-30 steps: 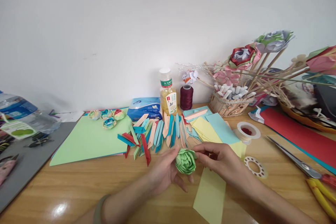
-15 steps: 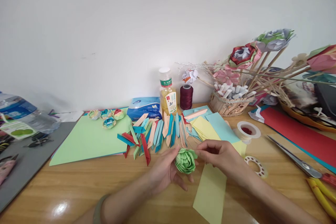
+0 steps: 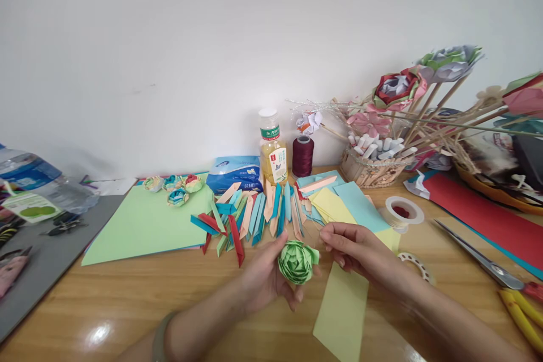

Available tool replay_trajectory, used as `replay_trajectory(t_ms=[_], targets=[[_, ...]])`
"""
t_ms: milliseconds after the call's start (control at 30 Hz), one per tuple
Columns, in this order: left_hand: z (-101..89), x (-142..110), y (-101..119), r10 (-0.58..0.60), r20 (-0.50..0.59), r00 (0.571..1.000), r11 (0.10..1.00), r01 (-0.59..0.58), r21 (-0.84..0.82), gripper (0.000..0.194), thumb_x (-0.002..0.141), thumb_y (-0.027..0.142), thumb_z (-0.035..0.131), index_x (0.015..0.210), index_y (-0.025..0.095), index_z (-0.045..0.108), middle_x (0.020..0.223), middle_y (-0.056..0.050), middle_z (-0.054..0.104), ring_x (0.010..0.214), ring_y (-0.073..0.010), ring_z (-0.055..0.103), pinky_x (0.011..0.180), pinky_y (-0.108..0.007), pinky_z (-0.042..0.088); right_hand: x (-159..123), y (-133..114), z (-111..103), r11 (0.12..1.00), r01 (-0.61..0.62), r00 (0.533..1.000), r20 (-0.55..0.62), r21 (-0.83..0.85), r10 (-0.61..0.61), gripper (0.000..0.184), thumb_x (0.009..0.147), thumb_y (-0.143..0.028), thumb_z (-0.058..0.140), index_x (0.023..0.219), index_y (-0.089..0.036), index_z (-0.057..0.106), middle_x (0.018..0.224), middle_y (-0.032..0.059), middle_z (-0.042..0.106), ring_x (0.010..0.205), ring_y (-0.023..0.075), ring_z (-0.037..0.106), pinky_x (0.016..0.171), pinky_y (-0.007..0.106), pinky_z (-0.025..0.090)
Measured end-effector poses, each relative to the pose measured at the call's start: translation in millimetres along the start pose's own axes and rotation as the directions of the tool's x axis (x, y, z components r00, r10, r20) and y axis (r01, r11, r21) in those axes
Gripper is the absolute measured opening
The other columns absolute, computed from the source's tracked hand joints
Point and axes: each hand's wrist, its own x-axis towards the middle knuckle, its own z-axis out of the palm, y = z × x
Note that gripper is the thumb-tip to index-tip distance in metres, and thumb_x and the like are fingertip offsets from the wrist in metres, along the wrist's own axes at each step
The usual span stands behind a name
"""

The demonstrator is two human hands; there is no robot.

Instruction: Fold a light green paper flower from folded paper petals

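Observation:
My left hand (image 3: pixel 265 277) is closed around a green folded-paper flower (image 3: pixel 297 263), thumb along its upper left side and fingers beneath it. Many pointed layers of paper face up, and one small flap sticks out on the right. Just right of the flower, my right hand (image 3: pixel 350 243) makes a pinch with thumb and forefinger. A fine thread-like line shows near these fingertips, but what they hold is too small to make out. Below the right hand lies a pale yellow paper sheet (image 3: pixel 343 314). Folded paper strips (image 3: pixel 258 212) in several colours are heaped beyond both hands.
Small paper flowers (image 3: pixel 177 197) rest on green sheets (image 3: pixel 139 232) at left. Behind the strips stand a tissue pack (image 3: pixel 234 174), a drink bottle (image 3: pixel 274 153) and a dark red thread spool (image 3: pixel 302 157). Scissors (image 3: pixel 479 257), a tape roll (image 3: pixel 401 214) and a flower basket (image 3: pixel 373 168) are on the right.
The green flower has tipped, showing more of its layered face, and moved slightly left. My right hand's fingertips have drawn a little away from it to the right.

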Motion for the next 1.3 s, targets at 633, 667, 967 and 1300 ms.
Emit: replay_trajectory(t_ms=[633, 667, 967, 1300], targets=[[10.4, -8.6, -1.1, 0.404, -0.088, 0.91, 0.875, -0.357, 0.328, 0.042, 0.078, 0.043, 0.057, 0.116, 0.024, 0.055, 0.102, -0.007, 0.053, 0.076, -0.0135, 0.052, 0.051, -0.02, 0.052, -9.2, -5.9, 5.6, 0.957, 0.194, 0.968, -0.116, -0.213, -0.222, 0.025, 0.075, -0.043, 0.059, 0.07, -0.019, 0.06, 0.059, -0.0038, 0.047, 0.047, 0.0078, 0.035, 0.042, 0.021, 0.026], [9.6, -8.8, -1.7, 0.423, -0.076, 0.903, 0.859, -0.372, 0.353, 0.042, 0.078, 0.041, 0.057, 0.117, 0.026, 0.055, 0.105, -0.006, 0.051, 0.08, -0.0141, 0.051, 0.055, -0.022, 0.053, -10.5, -5.7, 6.9, 0.951, 0.22, 0.967, -0.083, -0.216, -0.242, 0.023, 0.075, -0.042, 0.06, 0.069, -0.019, 0.06, 0.059, -0.0038, 0.047, 0.048, 0.0082, 0.036, 0.043, 0.021, 0.027], [7.1, -8.0, -7.0, 0.641, 0.051, 0.766, 0.615, -0.552, 0.562, 0.054, 0.069, 0.026, 0.071, 0.118, 0.037, 0.051, 0.115, -0.004, 0.04, 0.106, -0.0221, 0.044, 0.073, -0.026, 0.051, -12.3, -1.6, 9.6, 0.868, 0.265, 0.953, -0.024, -0.42, -0.303, 0.017, 0.076, -0.031, 0.058, 0.066, -0.018, 0.063, 0.059, -0.0024, 0.049, 0.052, 0.0106, 0.039, 0.048, 0.023, 0.032], [2.8, -8.9, -13.0, 0.782, 0.061, 0.621, 0.311, -0.472, 0.825, 0.049, 0.072, 0.024, 0.067, 0.117, 0.036, 0.052, 0.121, -0.005, 0.043, 0.113, -0.0243, 0.045, 0.086, -0.036, 0.048, -13.2, 0.7, 12.1, 0.842, 0.275, 0.946, -0.026, -0.464, -0.323, 0.014, 0.077, -0.031, 0.057, 0.072, -0.019, 0.062, 0.062, -0.0019, 0.051, 0.054, 0.0115, 0.042, 0.049, 0.023, 0.034]])
